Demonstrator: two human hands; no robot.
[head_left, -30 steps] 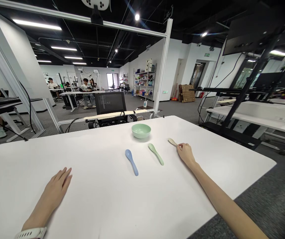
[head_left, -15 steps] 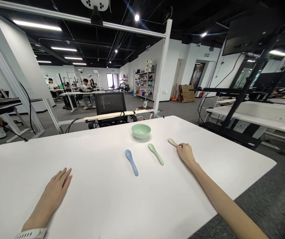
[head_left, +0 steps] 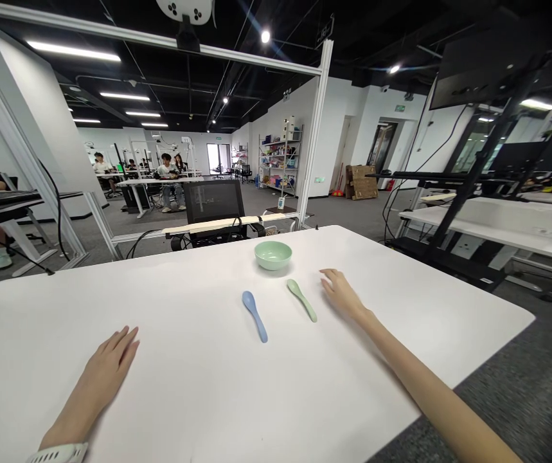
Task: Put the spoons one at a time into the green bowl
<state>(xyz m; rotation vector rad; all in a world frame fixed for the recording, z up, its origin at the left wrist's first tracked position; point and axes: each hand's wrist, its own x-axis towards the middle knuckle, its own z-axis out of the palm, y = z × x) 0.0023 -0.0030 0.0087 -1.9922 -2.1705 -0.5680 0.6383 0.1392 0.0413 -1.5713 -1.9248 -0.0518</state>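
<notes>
A white table [head_left: 208, 386] carries a mint green bowl [head_left: 273, 255], a blue spoon [head_left: 254, 315] and a green spoon [head_left: 302, 299] lying side by side in front of it. My right hand [head_left: 339, 294] reaches in just right of the green spoon. Its fingers are held together and bent down over the spot where a beige spoon lay, so that spoon is hidden under them. My left hand [head_left: 106, 370] rests flat and open on the table at the near left, holding nothing, with a white watch band [head_left: 58, 453] on its wrist.
A black office chair [head_left: 214, 206] stands behind the table's far edge inside a white metal frame [head_left: 315, 128]. Desks and dark stands [head_left: 478, 173] fill the right side. Other people sit at desks far back on the left.
My right hand slid forward and left from the beige spoon's handle and now covers the whole spoon. The left hand, bowl and other spoons stayed put.
</notes>
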